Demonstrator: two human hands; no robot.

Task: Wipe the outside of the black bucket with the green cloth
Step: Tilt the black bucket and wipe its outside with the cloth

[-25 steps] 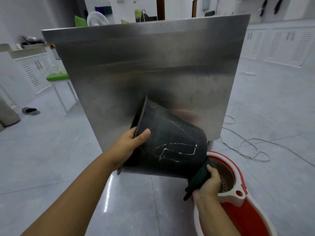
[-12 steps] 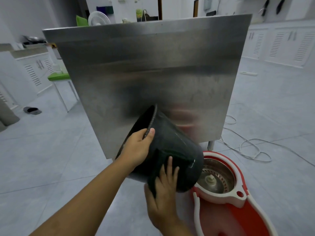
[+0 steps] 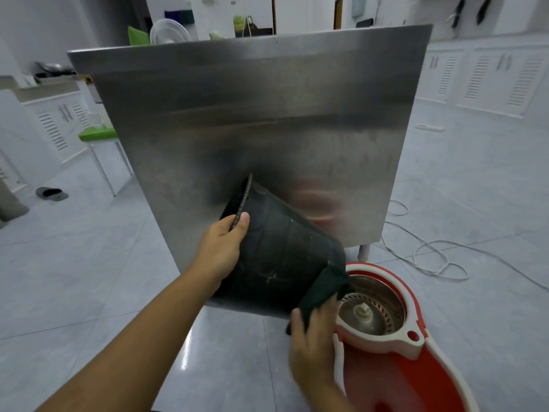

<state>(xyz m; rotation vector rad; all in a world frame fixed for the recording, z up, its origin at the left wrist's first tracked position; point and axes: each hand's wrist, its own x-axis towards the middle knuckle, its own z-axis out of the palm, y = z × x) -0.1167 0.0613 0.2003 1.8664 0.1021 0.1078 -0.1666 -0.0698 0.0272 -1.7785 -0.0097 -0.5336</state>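
Observation:
The black bucket [image 3: 282,254] is held tilted on its side in the air, in front of the steel table, its mouth facing up and left. My left hand [image 3: 221,248] grips its rim, thumb over the edge. My right hand [image 3: 312,337] holds the dark green cloth [image 3: 325,289] and presses it against the bucket's lower right corner, near the base. Part of the cloth is bunched under my fingers.
A steel table [image 3: 267,114] stands right behind the bucket. A red and white spin mop bucket [image 3: 395,346] sits on the floor just right of my right hand. White cable [image 3: 430,254] lies coiled on the tiles to the right; a green stool [image 3: 98,135] and slipper [image 3: 52,193] are at left.
My right hand slid the cloth from the bucket's near side back down to its base corner at the right. The bucket turned slightly in my left hand.

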